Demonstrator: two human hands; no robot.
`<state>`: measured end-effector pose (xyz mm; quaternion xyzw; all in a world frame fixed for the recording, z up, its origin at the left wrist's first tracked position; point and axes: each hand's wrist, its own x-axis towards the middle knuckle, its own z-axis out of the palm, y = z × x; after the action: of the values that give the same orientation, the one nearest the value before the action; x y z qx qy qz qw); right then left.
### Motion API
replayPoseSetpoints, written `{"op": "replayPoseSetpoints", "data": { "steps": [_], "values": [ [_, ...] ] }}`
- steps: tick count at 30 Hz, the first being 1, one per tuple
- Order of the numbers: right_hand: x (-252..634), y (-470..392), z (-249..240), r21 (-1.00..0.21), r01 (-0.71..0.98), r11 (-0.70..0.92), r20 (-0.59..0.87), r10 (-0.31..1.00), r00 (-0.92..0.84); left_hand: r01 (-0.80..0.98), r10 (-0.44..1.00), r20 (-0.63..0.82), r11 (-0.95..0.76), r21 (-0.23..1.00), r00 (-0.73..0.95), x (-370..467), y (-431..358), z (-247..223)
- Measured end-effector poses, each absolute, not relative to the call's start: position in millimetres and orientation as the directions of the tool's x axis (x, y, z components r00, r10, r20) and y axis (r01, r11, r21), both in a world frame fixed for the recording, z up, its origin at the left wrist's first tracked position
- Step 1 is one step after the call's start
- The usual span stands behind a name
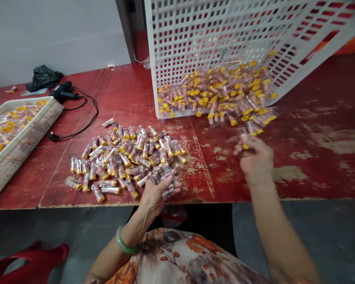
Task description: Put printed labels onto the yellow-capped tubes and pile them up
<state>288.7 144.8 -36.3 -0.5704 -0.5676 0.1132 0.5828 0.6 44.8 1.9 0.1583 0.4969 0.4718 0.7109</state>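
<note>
here, worn red tabletop (230,173), grey floor (91,232)

Bag: crumpled black plastic bag (43,77), far left
Tool: black corded hand tool (63,92), beside it
Plug: black plug (53,137), on worn red surface (225,173)
Floor: red plastic stool (35,258), near left
Backdrop: pale grey wall (62,35), far left

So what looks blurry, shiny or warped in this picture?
All in the head view: right hand smeared, probably by motion; left hand sharper; small glints on the wrapped tubes; white crate stretched toward the upper right, where it softens.
</note>
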Motion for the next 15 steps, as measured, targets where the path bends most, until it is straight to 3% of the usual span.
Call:
{"op": "replayPoseSetpoints", "data": {
  "steps": [4,6,9,15],
  "values": [
    [209,60,-37,-0.936,0.216,0.279,0.324,0.921,0.214,-0.501,0.829,-0.557,0.504,0.704,0.052,11,44,-2],
    [175,34,-37,-0.983,-0.11,0.15,0.126,0.972,0.2,-0.49,0.829,-0.558,0.506,0.71,0.047,16,41,-3],
    [145,18,-34,-0.885,-0.464,-0.034,-0.139,0.971,0.195,-0.478,0.824,-0.563,0.519,0.709,0.06,21,35,-5],
    [142,20,-31,-0.878,-0.463,-0.123,-0.234,0.953,0.19,-0.511,0.84,-0.519,0.519,0.685,0.157,21,28,-1]
  ]
}}
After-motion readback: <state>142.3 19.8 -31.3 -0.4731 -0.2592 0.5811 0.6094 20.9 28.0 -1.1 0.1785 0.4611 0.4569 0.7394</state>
